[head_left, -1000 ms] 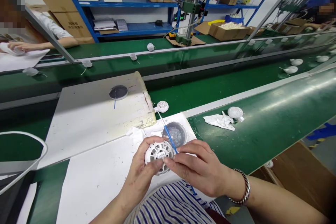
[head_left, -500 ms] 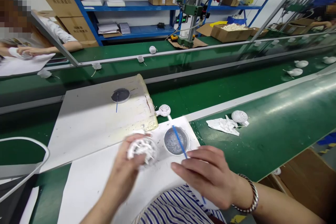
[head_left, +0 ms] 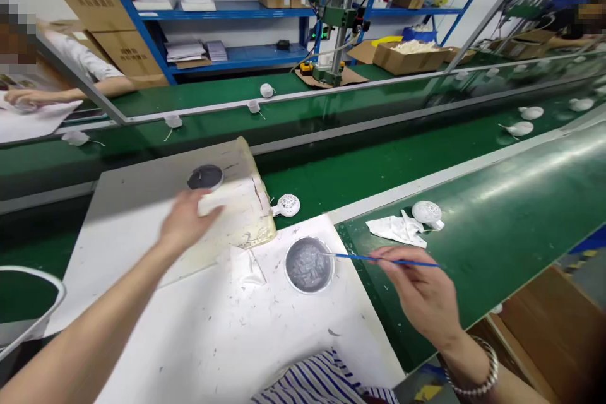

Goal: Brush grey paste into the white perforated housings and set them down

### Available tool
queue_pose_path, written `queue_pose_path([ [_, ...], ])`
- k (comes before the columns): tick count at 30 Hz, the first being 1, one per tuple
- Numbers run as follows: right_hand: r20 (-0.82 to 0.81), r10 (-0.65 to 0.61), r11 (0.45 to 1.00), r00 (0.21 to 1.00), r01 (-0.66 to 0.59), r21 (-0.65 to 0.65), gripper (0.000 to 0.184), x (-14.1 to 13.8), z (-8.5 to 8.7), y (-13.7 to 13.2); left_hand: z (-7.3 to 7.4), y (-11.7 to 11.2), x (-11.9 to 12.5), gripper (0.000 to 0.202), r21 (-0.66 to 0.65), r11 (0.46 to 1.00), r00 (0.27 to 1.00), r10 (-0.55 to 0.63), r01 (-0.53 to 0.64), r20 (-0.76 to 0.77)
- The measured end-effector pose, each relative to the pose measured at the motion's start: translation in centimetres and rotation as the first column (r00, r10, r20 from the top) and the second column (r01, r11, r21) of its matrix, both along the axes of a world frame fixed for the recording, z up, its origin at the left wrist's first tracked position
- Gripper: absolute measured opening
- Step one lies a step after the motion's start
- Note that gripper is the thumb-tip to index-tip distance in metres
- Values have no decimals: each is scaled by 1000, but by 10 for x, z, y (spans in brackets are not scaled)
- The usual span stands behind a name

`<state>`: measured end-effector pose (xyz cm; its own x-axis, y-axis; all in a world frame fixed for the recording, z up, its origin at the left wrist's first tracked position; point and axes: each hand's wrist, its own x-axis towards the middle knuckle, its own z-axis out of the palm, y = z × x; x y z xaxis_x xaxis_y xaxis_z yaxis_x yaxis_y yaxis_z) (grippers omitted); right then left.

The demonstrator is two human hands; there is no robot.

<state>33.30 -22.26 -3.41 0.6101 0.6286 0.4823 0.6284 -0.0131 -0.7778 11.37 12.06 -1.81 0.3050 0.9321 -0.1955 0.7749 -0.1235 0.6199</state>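
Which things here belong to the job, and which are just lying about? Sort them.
In use: right hand holding thin blue brush; round dish of grey paste; white vented plastic ball; left hand.
Lying about: crumpled white wipe; brown cardboard boxes on blue shelves.

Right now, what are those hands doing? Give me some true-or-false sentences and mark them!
The right hand holds a thin blue stick. True.
The left hand holds the stick too. False: the left hand is over a pale board.
A bracelet is on the left arm. False: the metal bracelet is by the right hand.
The round dish of gray stuff sits on a white sheet. True.
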Motion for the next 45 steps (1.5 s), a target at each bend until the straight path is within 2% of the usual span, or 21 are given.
queue_pose_path([
  [3, -83, 92, 984, 992, -103, -147, 10, -9, -12, 16, -31, -23, 94, 62, 35, 944, 936, -318, 327, -153],
  [6, -43, 139, 964, 989, -145, -222, 9, -14, -26, 28, -59, -39, 166, 77, -27, 884, 846, -456, 467, -278],
  [9, -1, 150, 961, 989, -146, -234, 7, -17, -38, 36, -79, -45, 204, 65, -142, 861, 789, -506, 489, -348],
  [12, 31, 170, 958, 985, -157, -239, 4, -19, -45, 44, -88, -46, 212, 40, -243, 841, 779, -539, 482, -320],
  [14, 29, 182, 952, 983, -169, -254, 3, -20, -49, 49, -85, -45, 206, 33, -271, 832, 808, -543, 483, -228],
  [15, 22, 188, 948, 982, -176, -266, 2, -21, -50, 50, -81, -45, 200, 36, -272, 832, 830, -535, 484, -158],
  [17, 6, 204, 939, 979, -194, -286, 3, -21, -52, 53, -70, -43, 182, 51, -269, 840, 875, -483, 471, 24],
  [19, -12, 221, 929, 975, -214, -300, 5, -22, -52, 55, -57, -39, 157, 64, -290, 850, 893, -382, 440, 236],
  [21, -48, 233, 919, 971, -236, -316, 8, -24, -52, 57, -46, -35, 128, 60, -347, 842, 868, -247, 412, 431],
  [24, -173, 210, 905, 962, -258, -339, 8, -26, -52, 58, -37, -34, 81, 38, -434, 814, 792, -51, 385, 608],
  [26, -297, 139, 913, 945, -238, -332, 6, -27, -53, 58, -36, -39, 54, 33, -578, 738, 734, 169, 348, 657],
  [28, -431, 62, 940, 900, -198, -278, 8, -25, -53, 56, -35, -50, 32, 36, -731, 603, 661, 411, 319, 627],
  [29, -494, 39, 957, 869, -175, -232, 11, -24, -53, 54, -34, -57, 24, 41, -771, 556, 626, 491, 309, 605],
  [30, -547, 30, 971, 836, -154, -183, 13, -22, -52, 52, -31, -64, 18, 49, -783, 546, 607, 524, 299, 598],
  [33, -639, 15, 990, 769, -103, -101, 19, -16, -49, 43, -19, -84, 8, 67, -706, 648, 604, 450, 287, 658],
  [35, -650, -7, 989, 760, -93, -119, 20, -12, -47, 36, -10, -96, 7, 59, -666, 677, 577, 422, 312, 699],
  [38, -655, -27, 987, 755, -83, -136, 21, -10, -45, 26, -1, -111, 7, 46, -612, 688, 549, 360, 389, 754],
  [42, -691, -51, 996, 721, -11, -86, 21, -8, -40, 18, -2, -129, 6, 63, -454, 753, 623, 76, 476, 778],
  [45, -750, -69, 998, 658, 51, -47, 22, -7, -37, 15, -2, -140, 6, 57, -367, 775, 627, -48, 515, 777],
])
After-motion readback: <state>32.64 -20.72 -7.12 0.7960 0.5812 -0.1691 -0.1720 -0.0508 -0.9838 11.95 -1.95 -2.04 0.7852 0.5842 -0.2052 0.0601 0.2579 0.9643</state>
